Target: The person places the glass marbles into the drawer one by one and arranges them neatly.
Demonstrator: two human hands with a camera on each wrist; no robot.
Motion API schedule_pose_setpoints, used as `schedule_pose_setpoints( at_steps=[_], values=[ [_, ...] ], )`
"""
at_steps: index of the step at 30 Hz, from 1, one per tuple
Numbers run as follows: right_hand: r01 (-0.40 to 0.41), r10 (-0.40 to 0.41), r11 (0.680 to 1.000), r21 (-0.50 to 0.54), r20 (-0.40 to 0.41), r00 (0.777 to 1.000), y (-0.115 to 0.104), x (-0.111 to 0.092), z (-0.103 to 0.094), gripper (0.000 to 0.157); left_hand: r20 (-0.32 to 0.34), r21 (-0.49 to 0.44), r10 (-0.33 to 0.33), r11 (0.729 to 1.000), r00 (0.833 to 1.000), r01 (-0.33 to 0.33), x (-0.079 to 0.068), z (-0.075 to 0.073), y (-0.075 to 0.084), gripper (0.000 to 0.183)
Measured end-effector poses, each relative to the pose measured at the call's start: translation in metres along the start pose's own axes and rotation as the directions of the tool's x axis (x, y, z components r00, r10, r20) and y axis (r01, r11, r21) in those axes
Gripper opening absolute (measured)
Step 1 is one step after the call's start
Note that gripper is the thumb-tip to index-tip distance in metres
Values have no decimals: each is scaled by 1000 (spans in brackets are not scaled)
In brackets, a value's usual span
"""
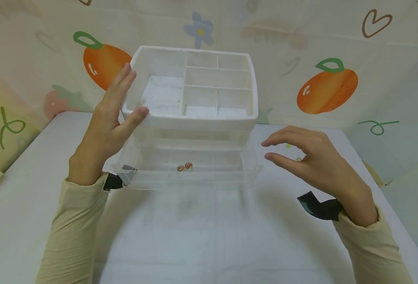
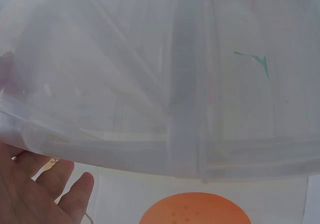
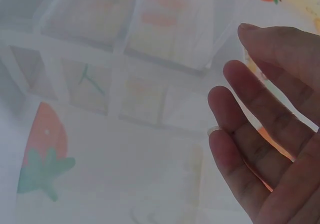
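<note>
Evidently, left hand (image 1: 105, 120) braced white divided organizer (image 1: 198, 123) at its left front corner: thumb on front rim, fingers straight along side, likely to keep it steady on white-covered table (image 1: 194, 244). Clear drawer (image 1: 223, 180) stood out below organizer's compartments, presumably so its inside could be reached; marbles (image 1: 180, 168) lay close together inside. Right hand (image 1: 312, 157) hung right of organizer, apart from it, thumb and fingers well parted, holding nothing. Small yellow-green pieces (image 1: 288, 146) lay beyond it, too hidden to identify.

A pale backdrop (image 1: 226, 17) printed with orange fruit (image 1: 327, 92) and blue flowers (image 1: 199, 30) rises behind a white table (image 1: 184, 244).
</note>
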State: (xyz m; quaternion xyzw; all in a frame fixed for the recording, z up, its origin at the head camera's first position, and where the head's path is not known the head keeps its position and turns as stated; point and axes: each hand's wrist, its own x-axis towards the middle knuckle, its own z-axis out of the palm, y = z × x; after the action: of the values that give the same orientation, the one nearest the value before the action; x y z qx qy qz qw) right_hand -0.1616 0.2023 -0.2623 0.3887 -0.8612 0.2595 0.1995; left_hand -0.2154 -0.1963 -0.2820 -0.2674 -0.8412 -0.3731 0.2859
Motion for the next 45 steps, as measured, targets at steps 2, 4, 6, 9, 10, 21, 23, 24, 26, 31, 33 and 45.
schedule_pose_setpoints(
  at_steps=[2,4,6,9,10,21,23,24,26,31,33,45],
  values=[
    [-1,1,1000,-8,-4,1000,2,-3,0,31,0,0,0,1000,1000,0,0,0,0,68],
    [-9,9,1000,-13,-8,1000,5,-7,0,31,1,-1,-3,1000,1000,3,0,0,0,69],
    [-23,23,999,-24,-9,1000,8,-11,1,32,1,-1,-2,1000,1000,2,0,0,0,68],
    [-64,64,997,-47,-14,998,12,-19,2,34,-1,0,3,1000,1000,-3,0,-1,0,68],
    [-79,78,995,-55,-17,997,14,-22,2,35,-1,0,4,1000,1000,-4,0,-1,0,68],
    [-141,139,990,-25,-68,988,32,-42,9,39,-5,-3,13,1000,1000,-13,0,-2,-1,69],
    [-147,146,989,-17,-69,987,34,-45,9,39,-7,-5,13,1000,1000,-13,0,-1,-2,69],
    [-153,151,988,-14,-68,986,36,-47,10,39,-9,-6,15,1000,1000,-15,0,-1,-3,69],
    [-161,159,987,-20,-65,985,39,-50,10,39,-10,-6,20,1000,1000,-20,0,-1,-3,70],
    [-190,188,981,-47,-54,981,46,-58,9,38,-14,0,34,999,999,-34,0,0,-4,72],
    [-220,218,974,-50,-52,975,48,-62,9,36,-13,-2,34,999,999,-34,0,0,-4,73],
    [-272,270,957,-103,-30,962,58,-71,10,34,-14,-10,28,1000,999,-28,0,1,-4,71]
  ],
)
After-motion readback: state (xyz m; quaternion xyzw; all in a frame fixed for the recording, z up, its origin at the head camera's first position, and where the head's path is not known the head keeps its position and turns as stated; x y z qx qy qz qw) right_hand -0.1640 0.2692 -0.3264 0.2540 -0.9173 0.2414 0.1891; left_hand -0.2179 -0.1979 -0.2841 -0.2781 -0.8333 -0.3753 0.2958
